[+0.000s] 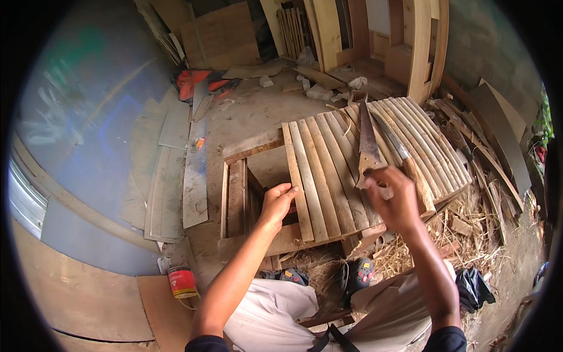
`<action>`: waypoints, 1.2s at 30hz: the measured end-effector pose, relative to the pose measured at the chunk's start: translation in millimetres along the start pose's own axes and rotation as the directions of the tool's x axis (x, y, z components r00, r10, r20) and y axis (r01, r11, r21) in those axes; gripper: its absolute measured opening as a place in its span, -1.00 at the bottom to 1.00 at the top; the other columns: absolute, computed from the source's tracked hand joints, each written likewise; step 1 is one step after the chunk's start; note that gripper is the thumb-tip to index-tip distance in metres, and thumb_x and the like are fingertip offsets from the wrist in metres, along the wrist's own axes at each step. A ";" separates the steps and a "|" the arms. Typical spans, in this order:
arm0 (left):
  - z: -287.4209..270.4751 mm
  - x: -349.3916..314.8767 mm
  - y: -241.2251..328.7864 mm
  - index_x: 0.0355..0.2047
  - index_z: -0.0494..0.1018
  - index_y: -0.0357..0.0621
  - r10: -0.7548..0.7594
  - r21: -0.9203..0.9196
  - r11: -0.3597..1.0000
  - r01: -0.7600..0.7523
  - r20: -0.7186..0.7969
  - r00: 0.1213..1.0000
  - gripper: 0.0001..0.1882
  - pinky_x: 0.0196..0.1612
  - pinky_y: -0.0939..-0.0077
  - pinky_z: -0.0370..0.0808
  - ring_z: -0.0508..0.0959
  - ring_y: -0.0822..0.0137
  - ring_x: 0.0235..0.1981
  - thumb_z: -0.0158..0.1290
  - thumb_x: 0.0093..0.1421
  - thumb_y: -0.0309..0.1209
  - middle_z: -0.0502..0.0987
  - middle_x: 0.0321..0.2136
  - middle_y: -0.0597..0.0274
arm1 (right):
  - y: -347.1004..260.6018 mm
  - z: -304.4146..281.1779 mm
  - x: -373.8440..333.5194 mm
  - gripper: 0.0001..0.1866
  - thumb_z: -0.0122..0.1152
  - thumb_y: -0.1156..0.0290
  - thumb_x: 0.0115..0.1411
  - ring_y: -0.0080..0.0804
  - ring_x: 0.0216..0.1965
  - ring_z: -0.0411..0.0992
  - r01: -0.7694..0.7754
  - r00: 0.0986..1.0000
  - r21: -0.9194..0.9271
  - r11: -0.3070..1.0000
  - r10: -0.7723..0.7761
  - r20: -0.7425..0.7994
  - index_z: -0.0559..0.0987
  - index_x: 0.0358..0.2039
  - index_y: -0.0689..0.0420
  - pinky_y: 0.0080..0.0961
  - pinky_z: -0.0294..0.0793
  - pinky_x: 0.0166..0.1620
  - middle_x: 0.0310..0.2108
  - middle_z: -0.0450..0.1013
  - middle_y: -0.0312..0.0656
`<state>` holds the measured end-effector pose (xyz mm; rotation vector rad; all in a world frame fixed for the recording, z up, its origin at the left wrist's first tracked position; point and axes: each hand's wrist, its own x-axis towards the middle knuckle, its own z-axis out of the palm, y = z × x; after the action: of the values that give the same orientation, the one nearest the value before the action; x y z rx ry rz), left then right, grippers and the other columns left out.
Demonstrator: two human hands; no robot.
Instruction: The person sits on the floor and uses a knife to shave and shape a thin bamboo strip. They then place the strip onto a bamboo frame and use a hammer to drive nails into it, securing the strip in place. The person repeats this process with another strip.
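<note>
My left hand (278, 203) pinches the edge of the leftmost wooden slat (299, 190), thumb and fingers closed on it. That slat is one of several pale, narrow strips lying side by side across a wooden frame (236, 196). Slightly blurred, my right hand (394, 198) is closed at the handle of a handsaw (369, 138). The saw's dark, tapering blade points away from me over the slats. Just right of it lies a long-bladed knife (394, 139) with a thick wooden handle (419, 179). My fingers hide part of the saw's handle.
Wood shavings (463, 232) and offcuts pile up at the right, beside leaning boards (504, 135). A red and yellow can (183, 283) stands at lower left. Flat panels (165, 188) lie along the left wall. Tall timber frames (419, 53) stand at the back.
</note>
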<state>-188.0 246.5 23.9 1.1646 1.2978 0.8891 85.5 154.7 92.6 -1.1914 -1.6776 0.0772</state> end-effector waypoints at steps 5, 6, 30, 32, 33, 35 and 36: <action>-0.1 6.6 -1.0 -0.05 0.50 -0.23 -0.015 -0.098 0.995 0.018 0.035 0.999 -0.69 -0.14 0.41 0.56 0.58 0.45 -0.20 0.10 0.31 -0.29 0.60 -0.22 0.25 | -16.5 32.1 -15.9 -0.91 0.33 0.46 0.14 -0.15 -0.31 0.53 0.042 0.979 0.155 0.987 -0.072 0.192 0.60 -0.37 0.18 -0.32 0.45 -0.23 -0.36 0.54 -0.13; -0.3 5.0 -1.8 -0.08 0.52 -0.23 -0.015 -0.135 0.991 0.024 0.069 0.998 -0.72 -0.17 0.45 0.56 0.58 0.46 -0.23 0.09 0.32 -0.29 0.60 -0.24 0.26 | -17.7 38.2 -19.0 -0.92 0.34 0.48 0.12 -0.20 -0.30 0.52 0.037 0.968 0.170 0.985 -0.078 0.240 0.60 -0.37 0.16 -0.35 0.42 -0.24 -0.36 0.54 -0.17; -1.0 -2.1 3.7 -0.24 0.51 -0.18 -0.071 -0.218 0.970 0.106 0.165 0.984 -0.83 -0.48 0.48 0.61 0.59 0.47 -0.40 0.06 0.32 -0.34 0.58 -0.39 0.28 | -7.8 73.1 -30.9 -0.89 0.30 0.45 0.17 -0.13 -0.39 0.46 -0.032 0.951 0.175 0.984 -0.024 0.307 0.57 -0.33 0.19 -0.31 0.40 -0.27 -0.38 0.50 -0.13; -0.9 -2.6 5.2 -0.24 0.51 -0.19 -0.077 -0.211 0.971 0.110 0.159 0.984 -0.83 -0.48 0.49 0.61 0.60 0.47 -0.40 0.05 0.32 -0.34 0.58 -0.39 0.27 | -7.7 72.5 -31.6 -0.90 0.30 0.46 0.16 -0.13 -0.39 0.45 -0.035 0.954 0.186 0.982 -0.022 0.298 0.58 -0.34 0.19 -0.30 0.40 -0.27 -0.38 0.50 -0.13; -0.9 -2.7 5.5 -0.24 0.51 -0.19 -0.083 -0.208 0.971 0.116 0.159 0.984 -0.83 -0.48 0.49 0.61 0.60 0.47 -0.40 0.05 0.32 -0.35 0.58 -0.39 0.26 | -7.4 72.3 -32.1 -0.90 0.31 0.46 0.16 -0.13 -0.39 0.45 -0.032 0.957 0.196 0.980 -0.027 0.290 0.58 -0.34 0.19 -0.30 0.40 -0.27 -0.38 0.50 -0.13; -1.4 -2.7 4.9 -0.23 0.51 -0.20 -0.075 -0.199 0.974 0.107 0.161 0.984 -0.83 -0.49 0.50 0.61 0.59 0.48 -0.40 0.05 0.32 -0.35 0.58 -0.39 0.27 | -6.8 72.2 -32.8 -0.90 0.31 0.47 0.15 -0.12 -0.39 0.45 -0.031 0.958 0.197 0.980 -0.027 0.286 0.58 -0.34 0.19 -0.30 0.41 -0.27 -0.38 0.50 -0.13; -1.9 -2.5 4.2 -0.23 0.51 -0.21 -0.071 -0.199 0.975 0.103 0.160 0.985 -0.83 -0.49 0.50 0.61 0.59 0.48 -0.41 0.05 0.32 -0.36 0.58 -0.39 0.27 | -6.6 72.2 -32.9 -0.90 0.31 0.47 0.15 -0.12 -0.39 0.45 -0.033 0.956 0.190 0.981 -0.024 0.291 0.58 -0.34 0.19 -0.30 0.41 -0.28 -0.38 0.50 -0.13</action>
<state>-189.6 245.2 28.8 0.9852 1.0967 0.8327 26.1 161.1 39.9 -1.0748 -1.8755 0.4291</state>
